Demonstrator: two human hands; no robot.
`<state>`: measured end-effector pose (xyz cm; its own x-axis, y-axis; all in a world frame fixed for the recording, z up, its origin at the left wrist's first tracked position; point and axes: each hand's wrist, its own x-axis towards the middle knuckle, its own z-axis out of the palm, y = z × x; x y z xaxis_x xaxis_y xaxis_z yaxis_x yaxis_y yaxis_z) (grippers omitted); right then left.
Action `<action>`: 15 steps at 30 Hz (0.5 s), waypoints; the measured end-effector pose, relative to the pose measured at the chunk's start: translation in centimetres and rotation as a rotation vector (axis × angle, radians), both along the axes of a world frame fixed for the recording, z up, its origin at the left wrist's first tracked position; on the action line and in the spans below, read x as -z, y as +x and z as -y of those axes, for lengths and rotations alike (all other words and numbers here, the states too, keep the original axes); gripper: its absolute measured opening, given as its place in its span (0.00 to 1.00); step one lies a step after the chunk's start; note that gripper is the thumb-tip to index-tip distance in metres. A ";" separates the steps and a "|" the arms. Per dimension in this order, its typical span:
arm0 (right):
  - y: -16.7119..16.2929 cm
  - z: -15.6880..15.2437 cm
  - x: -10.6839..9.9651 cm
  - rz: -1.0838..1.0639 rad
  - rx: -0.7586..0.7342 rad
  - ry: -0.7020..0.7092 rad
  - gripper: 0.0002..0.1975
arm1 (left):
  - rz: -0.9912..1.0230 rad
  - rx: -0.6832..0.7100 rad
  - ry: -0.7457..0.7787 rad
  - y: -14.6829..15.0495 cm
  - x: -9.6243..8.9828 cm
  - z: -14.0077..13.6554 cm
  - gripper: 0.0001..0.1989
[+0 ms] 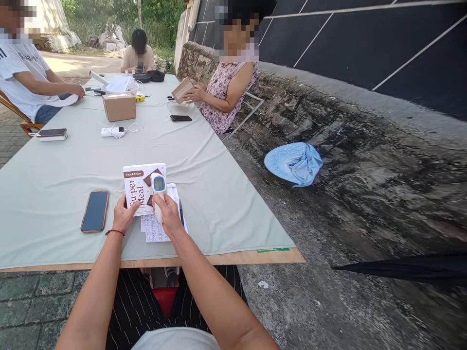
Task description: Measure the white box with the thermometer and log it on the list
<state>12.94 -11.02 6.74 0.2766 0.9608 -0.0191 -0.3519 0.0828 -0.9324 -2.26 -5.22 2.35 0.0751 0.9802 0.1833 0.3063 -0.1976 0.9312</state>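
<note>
My left hand (125,212) grips the lower left side of a white and brown box (135,189) printed "Su-per Meal". In my right hand (168,211) is a white infrared thermometer (159,187) with a blue-framed screen, its body upright before the box's right side. My right fingers are wrapped round its handle. Beneath both hands lie sheets of paper with handwriting (156,234), and a dark pen (181,212) rests at their right edge. A phone in an orange-brown case (95,211) lies flat to the left of my left hand.
Farther up the cloth-covered table (226,209) are a white power strip (113,131), a brown carton (119,107), a black phone (181,118) and a stacked phone (53,134). Three people sit around it; the one at right holds a small carton (182,90). A blue hat (295,164) lies on the right.
</note>
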 end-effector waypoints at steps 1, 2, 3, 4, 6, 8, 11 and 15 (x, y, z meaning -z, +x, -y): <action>0.0 0.0 0.0 -0.005 0.001 0.004 0.20 | 0.004 -0.001 -0.002 0.0 0.0 0.0 0.28; 0.0 0.0 0.0 -0.011 0.003 0.009 0.19 | 0.009 -0.005 -0.004 0.0 -0.1 0.1 0.28; 0.0 0.0 0.0 -0.015 0.005 0.014 0.19 | 0.012 -0.008 -0.006 0.0 -0.1 0.1 0.28; 0.0 0.0 0.0 -0.016 0.007 0.015 0.19 | 0.014 -0.009 -0.007 0.0 -0.2 0.2 0.28; -0.1 0.0 0.0 -0.013 0.011 0.015 0.19 | 0.015 -0.008 -0.008 0.0 -0.3 0.2 0.28; -0.1 0.0 0.0 -0.010 0.010 0.014 0.19 | 0.014 -0.007 -0.011 0.0 -0.3 0.2 0.28; -0.1 0.1 0.0 -0.011 0.001 0.013 0.19 | 0.020 -0.017 -0.013 0.1 -0.4 0.3 0.28; -0.1 0.2 -0.3 -0.041 -0.007 0.029 0.18 | 0.014 -0.022 -0.012 0.1 -0.4 0.2 0.28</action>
